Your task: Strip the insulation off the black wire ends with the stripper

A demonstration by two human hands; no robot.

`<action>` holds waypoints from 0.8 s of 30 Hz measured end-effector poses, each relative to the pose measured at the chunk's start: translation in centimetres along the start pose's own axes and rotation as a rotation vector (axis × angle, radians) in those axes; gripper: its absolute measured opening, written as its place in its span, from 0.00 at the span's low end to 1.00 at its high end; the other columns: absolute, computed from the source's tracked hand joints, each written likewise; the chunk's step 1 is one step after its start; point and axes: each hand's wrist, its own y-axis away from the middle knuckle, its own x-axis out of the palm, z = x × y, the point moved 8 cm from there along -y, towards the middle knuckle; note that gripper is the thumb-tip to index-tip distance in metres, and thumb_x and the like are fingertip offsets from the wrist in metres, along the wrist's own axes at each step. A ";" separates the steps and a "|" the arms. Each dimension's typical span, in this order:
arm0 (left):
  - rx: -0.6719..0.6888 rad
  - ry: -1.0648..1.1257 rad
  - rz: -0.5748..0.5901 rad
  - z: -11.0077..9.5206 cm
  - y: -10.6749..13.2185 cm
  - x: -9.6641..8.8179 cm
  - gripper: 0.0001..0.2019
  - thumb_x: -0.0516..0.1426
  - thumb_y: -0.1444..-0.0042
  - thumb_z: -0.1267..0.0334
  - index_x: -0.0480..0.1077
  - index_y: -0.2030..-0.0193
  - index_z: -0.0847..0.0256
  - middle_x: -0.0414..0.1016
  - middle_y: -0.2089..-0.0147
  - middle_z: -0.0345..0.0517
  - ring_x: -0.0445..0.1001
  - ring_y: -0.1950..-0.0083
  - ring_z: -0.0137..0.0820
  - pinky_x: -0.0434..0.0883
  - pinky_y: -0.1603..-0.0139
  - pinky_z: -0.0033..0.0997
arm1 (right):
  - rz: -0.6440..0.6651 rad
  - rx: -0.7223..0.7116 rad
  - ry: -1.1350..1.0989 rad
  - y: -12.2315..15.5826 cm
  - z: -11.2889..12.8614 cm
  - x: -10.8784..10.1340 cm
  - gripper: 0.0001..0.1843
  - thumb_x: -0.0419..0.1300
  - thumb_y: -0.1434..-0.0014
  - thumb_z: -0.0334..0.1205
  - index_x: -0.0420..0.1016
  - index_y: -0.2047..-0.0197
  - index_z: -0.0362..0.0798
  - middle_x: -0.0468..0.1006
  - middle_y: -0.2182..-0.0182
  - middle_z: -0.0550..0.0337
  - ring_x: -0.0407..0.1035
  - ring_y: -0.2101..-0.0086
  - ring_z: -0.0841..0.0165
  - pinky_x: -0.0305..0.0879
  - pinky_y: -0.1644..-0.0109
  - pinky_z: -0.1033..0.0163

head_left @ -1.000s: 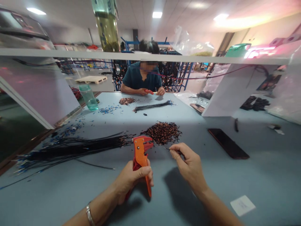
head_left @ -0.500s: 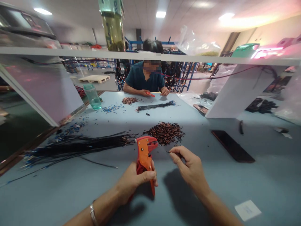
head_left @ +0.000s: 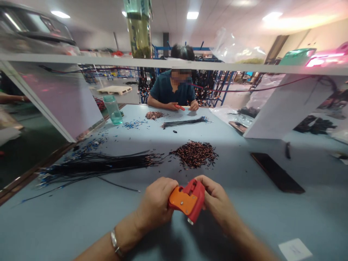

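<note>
My left hand (head_left: pixel 157 199) is wrapped round the handles of an orange and red wire stripper (head_left: pixel 186 201), now tilted so that its head points to the right. Close against the red jaw end is my right hand (head_left: pixel 217 197), fingers bent and pinched. Its fingertips are partly behind the tool, which hides the short black wire they held a moment earlier. Beyond the tool lies a heap of short black and copper-coloured wire pieces (head_left: pixel 195 154). A bundle of long black wires (head_left: pixel 108 165) stretches across the left of the table, with stripped copper ends toward the heap.
A black phone (head_left: pixel 276 172) lies to the right, a white paper square (head_left: pixel 295 249) near the front. Blue scraps (head_left: pixel 95 143) and a green bottle (head_left: pixel 112 110) are at left. A shelf (head_left: pixel 163 63) spans above. A co-worker (head_left: pixel 174 88) sits opposite, holding a red tool.
My left hand has turned the wire stripper from upright to tilted rightward and lowered its head. My right hand, with the short black wire, has met the jaws. The view has shifted slightly.
</note>
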 end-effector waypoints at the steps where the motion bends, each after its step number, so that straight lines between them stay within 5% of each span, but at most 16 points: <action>1: 0.036 -0.042 0.008 -0.3 -0.1 0.1 0.04 0.51 0.41 0.66 0.64 0.60 0.60 0.73 0.67 0.46 0.68 0.68 0.33 0.67 0.66 0.33 | 0.012 0.018 -0.055 0.0 -0.1 0.3 0.09 0.60 0.48 0.43 0.67 0.69 0.47 0.63 0.80 0.70 0.53 0.79 0.75 0.52 0.75 0.70; 9: 0.179 -0.300 -0.024 -1.9 -0.7 -0.3 0.06 0.48 0.39 0.71 0.65 0.61 0.62 0.73 0.69 0.48 0.67 0.69 0.34 0.68 0.65 0.35 | 0.100 -0.011 -0.086 0.1 -0.5 1.2 0.04 0.56 0.57 0.33 0.66 0.72 0.46 0.64 0.79 0.68 0.53 0.76 0.75 0.51 0.74 0.70; 24: 0.170 -0.305 -0.042 -1.9 -0.6 -0.4 0.06 0.48 0.39 0.72 0.65 0.60 0.64 0.73 0.68 0.50 0.69 0.68 0.35 0.70 0.64 0.37 | 0.115 -0.044 -0.001 0.5 0.6 1.7 0.04 0.57 0.54 0.36 0.65 0.75 0.47 0.64 0.79 0.68 0.56 0.76 0.74 0.54 0.71 0.69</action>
